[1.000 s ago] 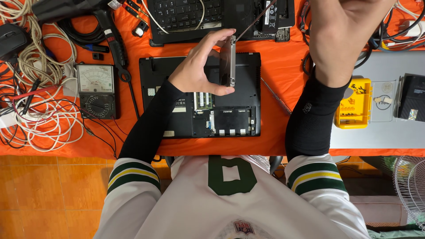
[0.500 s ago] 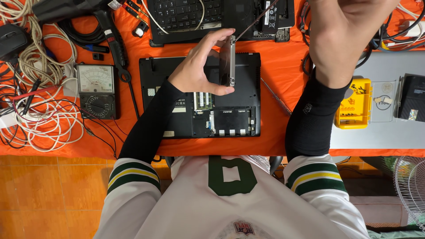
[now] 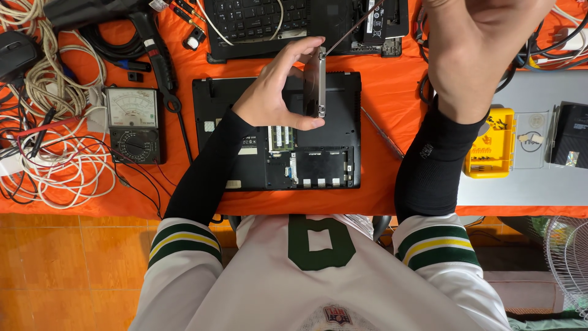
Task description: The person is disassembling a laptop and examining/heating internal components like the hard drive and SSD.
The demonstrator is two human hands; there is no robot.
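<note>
Basically nothing shifts since a second ago: my left hand point(image 3: 269, 92) still pinches the drive point(image 3: 315, 83) upright above the opened laptop point(image 3: 318, 165), right hand point(image 3: 484, 49) at two o'clock gripping the screwdriver point(image 3: 352, 27).

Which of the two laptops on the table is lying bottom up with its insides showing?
The black laptop nearest the person, under the left hand. The other laptop, farther back, shows its keyboard.
</note>
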